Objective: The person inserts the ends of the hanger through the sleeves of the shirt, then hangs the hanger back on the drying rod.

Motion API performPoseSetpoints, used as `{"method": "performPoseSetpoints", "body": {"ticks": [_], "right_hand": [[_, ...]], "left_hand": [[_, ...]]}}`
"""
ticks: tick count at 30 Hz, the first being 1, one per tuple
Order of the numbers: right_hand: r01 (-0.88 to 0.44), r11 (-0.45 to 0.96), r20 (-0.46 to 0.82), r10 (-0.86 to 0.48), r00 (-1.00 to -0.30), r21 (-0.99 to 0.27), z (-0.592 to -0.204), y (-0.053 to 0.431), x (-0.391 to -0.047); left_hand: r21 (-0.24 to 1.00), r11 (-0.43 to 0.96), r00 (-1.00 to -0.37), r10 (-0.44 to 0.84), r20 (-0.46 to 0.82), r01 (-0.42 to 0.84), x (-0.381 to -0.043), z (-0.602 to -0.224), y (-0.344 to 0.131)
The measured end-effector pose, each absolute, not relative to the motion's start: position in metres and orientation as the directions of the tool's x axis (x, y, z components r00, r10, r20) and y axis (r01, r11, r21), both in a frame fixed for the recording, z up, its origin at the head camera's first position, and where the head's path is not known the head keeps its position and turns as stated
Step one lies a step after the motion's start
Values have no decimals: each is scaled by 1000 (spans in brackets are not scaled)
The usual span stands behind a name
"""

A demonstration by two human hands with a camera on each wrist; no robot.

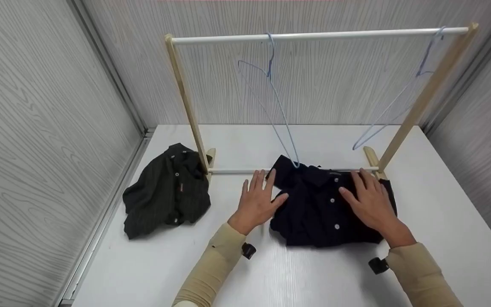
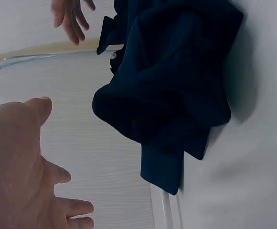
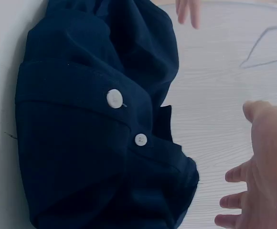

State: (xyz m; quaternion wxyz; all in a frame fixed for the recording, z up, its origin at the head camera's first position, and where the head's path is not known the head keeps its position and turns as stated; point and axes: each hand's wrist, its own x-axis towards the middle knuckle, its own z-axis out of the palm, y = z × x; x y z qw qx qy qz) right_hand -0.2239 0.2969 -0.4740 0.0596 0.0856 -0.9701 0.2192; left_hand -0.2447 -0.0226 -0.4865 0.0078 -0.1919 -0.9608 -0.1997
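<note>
Left hand and right hand, fingers extended, holding nothing, hover beside and over the navy shirt respectively, seemingly at an arranging step, the next move likely calling for gripping it.

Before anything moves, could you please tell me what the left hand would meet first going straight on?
The left hand would probably meet the left blue hanger, seemingly passing over the lower white bar, though depth is unclear.
</note>
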Motion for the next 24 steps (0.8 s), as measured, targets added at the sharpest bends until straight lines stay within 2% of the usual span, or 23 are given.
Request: {"method": "performPoseSetpoints", "body": {"ticks": [5,9,17,24], "right_hand": [[-161,895,186,-89,-978,-417,-480,299,-237],[-114,891,149,-53,-987,-439,-485,302,-246],[-31,881,18,-26,-1000,-472,-493,306,-255],[2,871,-12,-5,-1000,-491,-496,304,-256]], "left_hand": [[341,838,-904,401,147,427,-256,-485,6],[318,825,-884,429,184,467,-265,-483,33],[207,860,-883,467,52,467,-283,-479,80],[103,884,-890,456,15,455,-293,-480,101]]}}
